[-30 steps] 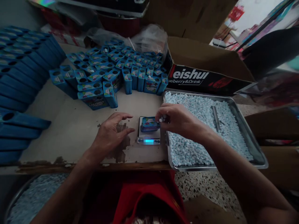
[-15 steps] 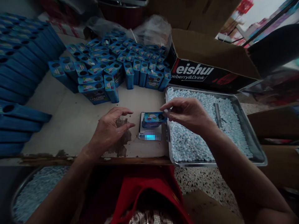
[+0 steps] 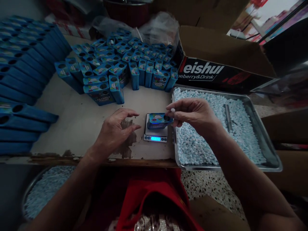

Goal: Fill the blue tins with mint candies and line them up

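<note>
Sitting on the digital scale, the blue CARAMELO MACIZO box has its dark hole right beside the right hand and its fingers! Just below those fingers runs the left rim of the metal tray, heaped with pale candies. Left of the left hand there's a broad stretch of surface; ahead of its fingers only a narrow gap remains to the scale. Beyond both hands, a crowd of standing blue boxes and the carton bound the room. Now the pose: right thumb and forefinger pinch one white candy, wrist over the tray; left fingers curve wide, C-shaped, toward the scale, forearm crossing the surface's front edge.
</note>
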`<state>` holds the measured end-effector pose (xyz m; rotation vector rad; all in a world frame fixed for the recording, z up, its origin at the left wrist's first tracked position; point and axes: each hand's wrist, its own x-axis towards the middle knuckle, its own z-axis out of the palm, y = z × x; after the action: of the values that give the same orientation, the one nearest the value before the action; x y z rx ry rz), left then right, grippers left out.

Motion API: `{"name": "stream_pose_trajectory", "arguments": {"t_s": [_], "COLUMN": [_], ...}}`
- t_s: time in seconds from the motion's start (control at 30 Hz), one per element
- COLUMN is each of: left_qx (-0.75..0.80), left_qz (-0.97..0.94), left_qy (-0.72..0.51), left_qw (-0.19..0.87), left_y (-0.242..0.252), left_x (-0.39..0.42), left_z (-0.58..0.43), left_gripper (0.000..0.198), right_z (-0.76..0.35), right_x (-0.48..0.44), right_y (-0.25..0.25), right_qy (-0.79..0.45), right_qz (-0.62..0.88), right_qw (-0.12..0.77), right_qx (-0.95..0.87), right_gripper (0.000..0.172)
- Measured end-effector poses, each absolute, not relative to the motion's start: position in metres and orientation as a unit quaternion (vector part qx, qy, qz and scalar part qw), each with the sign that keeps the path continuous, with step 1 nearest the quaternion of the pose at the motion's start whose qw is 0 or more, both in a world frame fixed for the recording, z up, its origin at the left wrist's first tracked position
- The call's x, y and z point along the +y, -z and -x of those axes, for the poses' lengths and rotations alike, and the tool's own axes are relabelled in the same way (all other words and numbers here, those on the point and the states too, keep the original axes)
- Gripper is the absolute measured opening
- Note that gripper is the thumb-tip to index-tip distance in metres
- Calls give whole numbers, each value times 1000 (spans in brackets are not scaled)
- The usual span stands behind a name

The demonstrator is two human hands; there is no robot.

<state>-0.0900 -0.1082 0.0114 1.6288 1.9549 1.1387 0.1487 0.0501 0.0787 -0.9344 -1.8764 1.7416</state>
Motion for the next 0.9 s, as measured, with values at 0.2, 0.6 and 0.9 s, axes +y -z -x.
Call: {"name": "stream_pose_trajectory", "arguments": {"t_s": [0.2, 0.6, 0.9], "left_qx": [687, 665, 680], "left_qz": [-574, -609, -586], "left_qy": [-407, -406, -390], "left_qw": [180, 151, 203], "left_y": [-9, -13, -24], "left_x": [-109, -84, -63], "left_z": [92, 56, 31], "left_gripper": [32, 79, 76], "right_z": [-148, -153, -152], "right_x": [51, 52, 45], "right_y": [-79, -84, -67], "right_qy": [-623, -589, -592], "right_qz": [336, 340, 373], "right_qw": [212, 286, 264], "right_qx": [-674, -675, -664], "right_gripper": [31, 31, 29]}}
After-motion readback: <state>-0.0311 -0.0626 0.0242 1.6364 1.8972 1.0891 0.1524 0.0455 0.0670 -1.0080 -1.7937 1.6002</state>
